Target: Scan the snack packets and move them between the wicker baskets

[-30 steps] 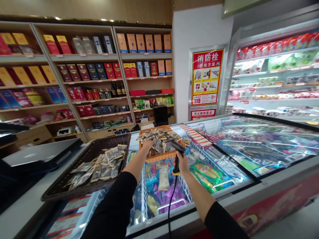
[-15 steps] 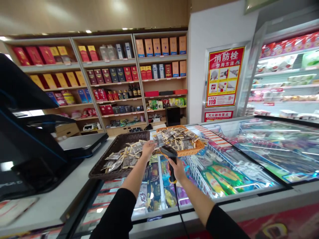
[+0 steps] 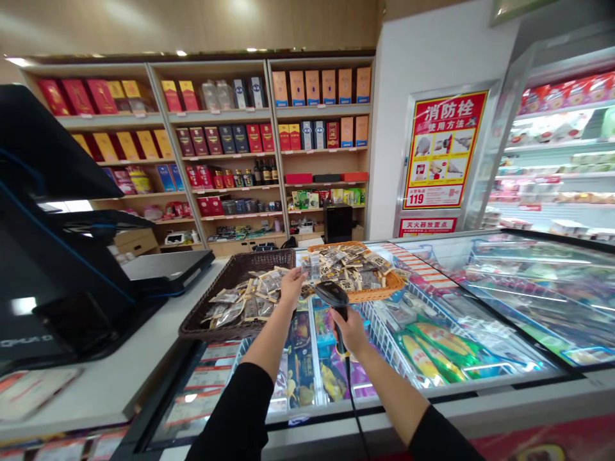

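My right hand (image 3: 353,330) is wrapped round the handle of a black barcode scanner (image 3: 332,294), whose cable hangs down toward me. The scanner's head points forward and left. Just left of it, my left hand (image 3: 292,286) pinches a small clear snack packet (image 3: 314,266) and holds it up in front of the scanner. Behind and to the right, an orange wicker basket (image 3: 368,296) is heaped with similar packets. A dark brown wicker basket (image 3: 204,333), with more packets in it, stands to the left of my left forearm.
Both baskets rest on the glass top of a chest freezer (image 3: 461,378) with frozen goods in wire baskets. A flat black scale (image 3: 168,269) and a black checkout screen (image 3: 43,166) stand at left. Shelves of boxed goods (image 3: 211,141) line the back; a refrigerated display (image 3: 567,160) is at right.
The view has turned slightly left, so the scene sits a little farther right. My hands keep the packet and the scanner in nearly the same pose.
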Motion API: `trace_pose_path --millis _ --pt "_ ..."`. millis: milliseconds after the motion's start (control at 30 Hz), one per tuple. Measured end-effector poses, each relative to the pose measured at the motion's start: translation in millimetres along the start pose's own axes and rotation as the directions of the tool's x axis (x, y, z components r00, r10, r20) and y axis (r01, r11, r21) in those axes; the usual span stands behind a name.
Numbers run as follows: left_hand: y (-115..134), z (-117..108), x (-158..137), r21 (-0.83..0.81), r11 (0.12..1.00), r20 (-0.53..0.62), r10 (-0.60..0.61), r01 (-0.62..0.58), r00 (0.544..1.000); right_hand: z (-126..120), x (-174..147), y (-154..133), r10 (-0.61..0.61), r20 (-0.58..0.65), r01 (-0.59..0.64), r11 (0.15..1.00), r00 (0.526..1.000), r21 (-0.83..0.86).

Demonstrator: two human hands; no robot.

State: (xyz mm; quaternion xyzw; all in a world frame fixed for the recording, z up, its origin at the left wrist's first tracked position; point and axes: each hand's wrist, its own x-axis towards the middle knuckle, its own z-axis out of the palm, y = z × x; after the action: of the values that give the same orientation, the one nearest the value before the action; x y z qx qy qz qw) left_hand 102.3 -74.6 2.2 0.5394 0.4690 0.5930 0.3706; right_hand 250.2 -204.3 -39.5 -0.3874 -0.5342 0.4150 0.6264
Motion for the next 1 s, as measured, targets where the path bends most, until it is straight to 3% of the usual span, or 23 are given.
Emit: trace_pose_path --millis 300,467,533,633,800,867,900,933,1000 --pt "-1 -1 -2 -0.015 1.000 0.028 -0.013 0.013 1.000 -2 1 3 -0.006 0.028 0.006 1.000 1.000 0.002" --pt "13 1 -9 0.164 0.986 -0.069 0.026 -0.014 0.997 -2 2 7 0.009 0.009 -0.009 0.999 1.000 0.032" --pt "25 -4 -15 0.312 0.949 -0.184 0.106 -0.045 0.977 -4 3 9 0.030 -0.011 -0.029 0.997 1.000 0.070" --pt "43 -24 -26 0.528 0.849 -0.346 0.226 -0.010 0.910 -9 5 13 0.053 -0.056 -0.046 0.993 0.997 0.113" --pt "60 -66 -44 0.702 0.657 -0.491 0.167 0.276 0.855 -15 7 15 0.067 -0.111 -0.056 0.993 0.992 0.100" --pt "62 -69 -48 0.763 0.606 -0.443 0.234 0.226 0.865 -17 10 14 0.101 -0.136 -0.085 0.989 0.986 0.120" --pt "62 -66 -49 0.795 0.591 -0.362 0.284 0.135 0.888 -19 13 13 0.124 -0.154 -0.105 0.986 0.980 0.127" --pt "61 -58 -49 0.818 0.575 -0.238 0.316 0.014 0.918 -22 16 12 0.148 -0.171 -0.126 0.984 0.974 0.129" --pt "58 -34 -47 0.801 0.563 0.064 0.256 -0.203 0.965 -33 25 10 0.179 -0.208 -0.153 0.979 0.962 0.134"
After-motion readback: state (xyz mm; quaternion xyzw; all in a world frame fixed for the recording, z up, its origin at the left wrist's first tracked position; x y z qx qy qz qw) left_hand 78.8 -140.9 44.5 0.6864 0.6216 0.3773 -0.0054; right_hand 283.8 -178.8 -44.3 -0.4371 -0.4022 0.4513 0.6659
